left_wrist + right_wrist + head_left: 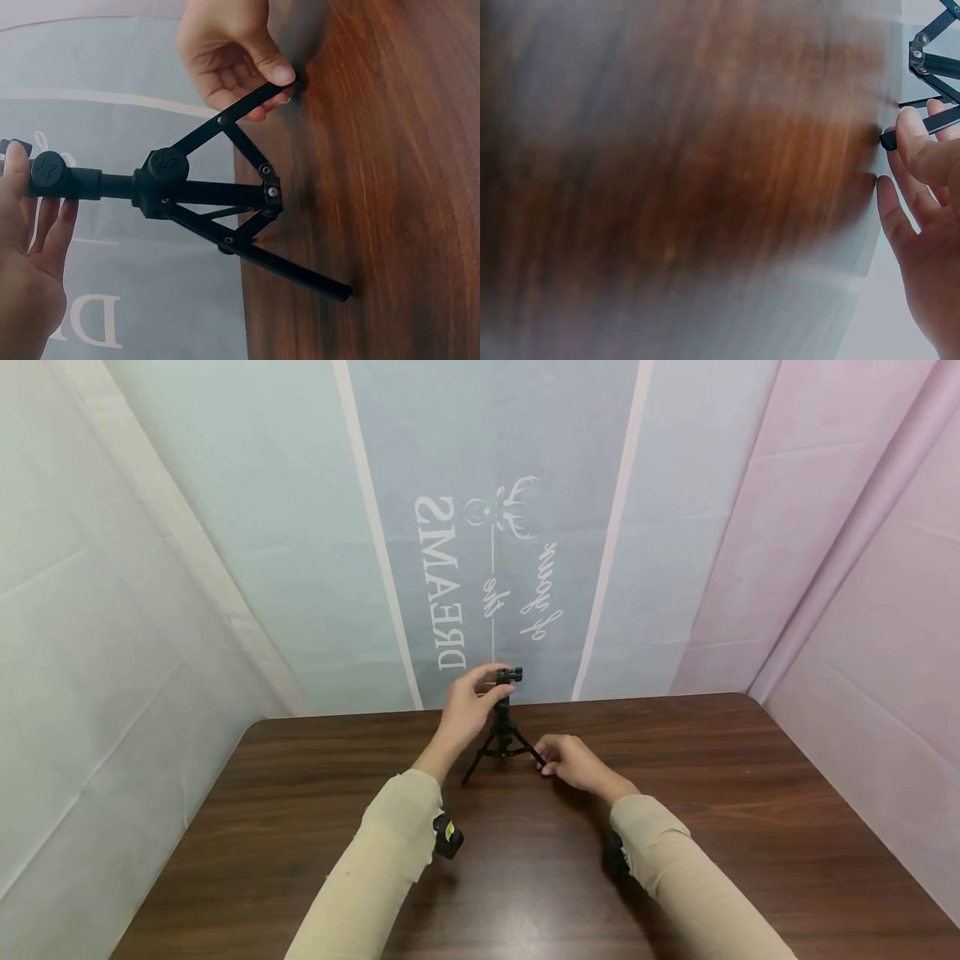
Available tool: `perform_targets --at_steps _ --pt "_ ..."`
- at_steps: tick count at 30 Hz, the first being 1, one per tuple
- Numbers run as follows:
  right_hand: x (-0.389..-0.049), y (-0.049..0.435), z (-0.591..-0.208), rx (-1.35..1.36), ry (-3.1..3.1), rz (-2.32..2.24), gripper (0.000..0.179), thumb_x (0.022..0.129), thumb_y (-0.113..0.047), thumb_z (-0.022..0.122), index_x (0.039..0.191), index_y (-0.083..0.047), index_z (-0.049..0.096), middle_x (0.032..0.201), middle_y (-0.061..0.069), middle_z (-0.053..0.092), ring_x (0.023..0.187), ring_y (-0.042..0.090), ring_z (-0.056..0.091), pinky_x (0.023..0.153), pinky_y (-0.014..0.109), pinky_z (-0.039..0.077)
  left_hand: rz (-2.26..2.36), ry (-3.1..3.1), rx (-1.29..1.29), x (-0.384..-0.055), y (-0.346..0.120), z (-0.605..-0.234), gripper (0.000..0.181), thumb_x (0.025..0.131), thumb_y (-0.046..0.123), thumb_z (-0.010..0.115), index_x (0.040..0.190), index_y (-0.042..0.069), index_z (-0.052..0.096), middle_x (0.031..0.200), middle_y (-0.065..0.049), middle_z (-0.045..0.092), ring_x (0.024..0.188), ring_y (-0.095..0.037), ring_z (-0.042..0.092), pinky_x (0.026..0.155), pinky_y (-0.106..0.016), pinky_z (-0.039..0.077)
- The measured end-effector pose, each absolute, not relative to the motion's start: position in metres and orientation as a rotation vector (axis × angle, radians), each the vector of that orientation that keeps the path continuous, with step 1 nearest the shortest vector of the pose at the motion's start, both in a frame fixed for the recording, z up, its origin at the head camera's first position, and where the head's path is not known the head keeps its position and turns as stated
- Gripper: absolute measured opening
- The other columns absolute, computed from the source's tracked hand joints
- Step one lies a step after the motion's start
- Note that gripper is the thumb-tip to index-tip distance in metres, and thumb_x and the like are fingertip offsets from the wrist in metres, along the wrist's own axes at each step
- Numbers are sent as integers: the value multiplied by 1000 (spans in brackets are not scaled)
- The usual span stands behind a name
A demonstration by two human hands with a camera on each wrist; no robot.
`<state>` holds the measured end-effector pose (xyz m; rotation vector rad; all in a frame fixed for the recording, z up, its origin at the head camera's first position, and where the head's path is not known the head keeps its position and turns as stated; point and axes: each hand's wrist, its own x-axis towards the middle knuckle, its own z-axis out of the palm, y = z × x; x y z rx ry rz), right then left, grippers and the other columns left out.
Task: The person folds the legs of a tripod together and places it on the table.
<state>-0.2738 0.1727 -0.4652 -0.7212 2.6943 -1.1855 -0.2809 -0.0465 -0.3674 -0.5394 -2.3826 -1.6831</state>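
A small black tripod [503, 727] stands upright with its legs spread, near the table's back edge. My left hand [468, 706] grips it at the top, thumb and fingers round the head beside a clamp knob. Low on the right side, my right hand [573, 762] pinches the end of one leg between thumb and fingers. In the left wrist view the tripod's round knob [169, 163], hinged braces and centre column show plainly. The right wrist view shows the rubber-tipped leg [941, 120] between the thumb and fingers of the right hand [930, 195].
The dark wood-grain table [517, 877] has rounded back corners. Right behind it hangs a printed cloth backdrop [495, 435] with mirrored lettering, and pale cloth walls [82, 635] close in both sides. A black wrist camera [447, 837] is strapped under the left sleeve.
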Motion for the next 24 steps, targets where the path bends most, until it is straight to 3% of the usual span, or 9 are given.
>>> perform_targets --at_steps 10,17,24 --pt "-277 174 -464 -720 2669 -1222 17 83 10 73 95 -3 70 85 3 69 80 14 64 75 34 55 -1781 -2342 -539 -284 -45 -373 30 95 21 68 125 19 67 121 3 65 112 -16 60 94 -38 52" --pt "-281 172 -465 -658 2727 -1175 16 83 5 76 93 -7 72 82 -4 68 79 12 64 77 37 54 -1788 -2367 -500 -285 -46 -374 27 96 27 68 123 27 67 123 7 64 111 -15 60 88 -40 53" --pt "-283 171 -465 -642 2670 -1220 15 83 5 76 93 -6 73 82 -2 69 78 12 64 74 34 55 -1817 -2369 -491 -285 -48 -374 28 96 31 67 124 28 67 119 6 65 110 -15 60 85 -43 53"
